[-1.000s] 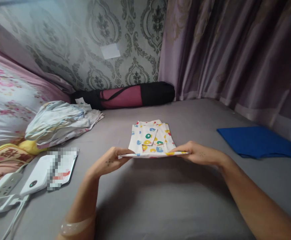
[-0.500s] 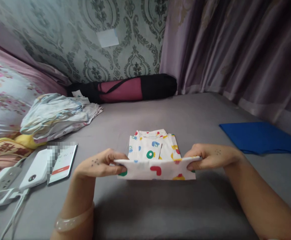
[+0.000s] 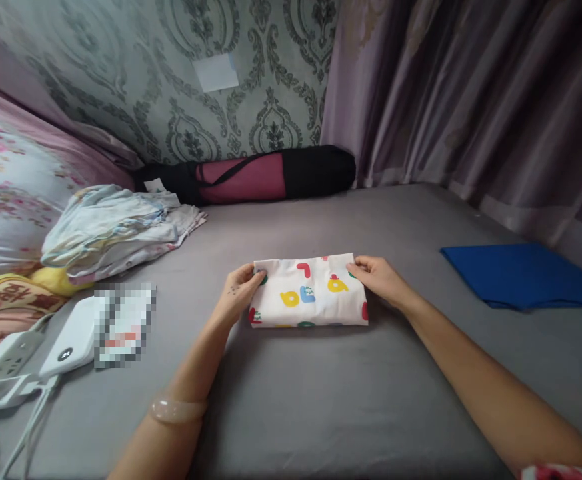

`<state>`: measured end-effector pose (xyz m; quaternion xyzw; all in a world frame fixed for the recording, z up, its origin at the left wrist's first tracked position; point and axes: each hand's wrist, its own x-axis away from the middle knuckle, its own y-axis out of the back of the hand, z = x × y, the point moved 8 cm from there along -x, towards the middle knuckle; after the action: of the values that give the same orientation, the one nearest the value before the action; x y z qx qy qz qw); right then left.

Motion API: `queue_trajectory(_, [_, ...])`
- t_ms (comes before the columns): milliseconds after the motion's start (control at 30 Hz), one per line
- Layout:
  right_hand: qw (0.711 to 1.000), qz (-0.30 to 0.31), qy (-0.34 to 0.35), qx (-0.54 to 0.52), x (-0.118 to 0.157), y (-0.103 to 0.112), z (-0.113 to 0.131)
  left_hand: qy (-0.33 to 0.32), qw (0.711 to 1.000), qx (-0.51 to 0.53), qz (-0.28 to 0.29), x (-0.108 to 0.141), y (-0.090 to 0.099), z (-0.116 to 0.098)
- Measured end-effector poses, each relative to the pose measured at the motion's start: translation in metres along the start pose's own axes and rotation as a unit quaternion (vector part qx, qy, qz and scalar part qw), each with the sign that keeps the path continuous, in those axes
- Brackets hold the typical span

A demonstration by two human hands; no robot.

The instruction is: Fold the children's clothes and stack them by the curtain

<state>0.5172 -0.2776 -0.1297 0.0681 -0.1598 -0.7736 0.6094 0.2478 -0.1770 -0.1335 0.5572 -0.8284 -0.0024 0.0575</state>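
Note:
In front of me on the grey sheet lies a white shirt [image 3: 315, 293] printed with colourful letters, folded into a flat rectangle. My left hand [image 3: 243, 290] pinches its far left corner, thumb on top and fingers beneath. At the far right corner my right hand [image 3: 378, 277] grips the fabric the same way. The collar seen a moment ago is now covered by the folded-over layer. A pale bangle [image 3: 178, 409] circles my left wrist.
A blue folded cloth [image 3: 525, 273] lies to the right. At the left are crumpled clothes [image 3: 115, 230], a white power bank [image 3: 78, 337], a phone blurred by pixels [image 3: 125, 327] and a power strip [image 3: 5, 367] with cables. A black and maroon long bag [image 3: 251, 179] rests along the wall.
Both hands have moved away from me, carrying the shirt's near edge up and over to its far side. The fold now covers the collar and upper part.

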Motion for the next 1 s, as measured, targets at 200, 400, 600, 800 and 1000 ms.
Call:
queue_trajectory(200, [0.96,-0.077,0.014,0.27,-0.012,0.007,-0.011,-0.024,0.99,-0.136,-0.035,-0.014,0.006,0.013])
queue_trajectory(400, [0.934,-0.074,-0.001,0.349,-0.014,0.004,-0.014,-0.032,0.982,-0.186,-0.03,-0.016,0.009,0.018])
queue_trajectory(600, [0.92,-0.081,-0.018,0.384,-0.014,0.004,-0.014,-0.061,0.963,-0.255,-0.068,-0.013,0.01,0.009])
queue_trajectory(800, [0.9,-0.082,-0.036,0.426,-0.018,0.001,-0.016,-0.084,0.924,-0.362,-0.096,-0.011,0.01,0.004])
queue_trajectory(1000, [0.899,-0.095,-0.046,0.425,-0.019,0.002,-0.018,-0.096,0.896,-0.422,-0.101,-0.012,0.009,0.006])
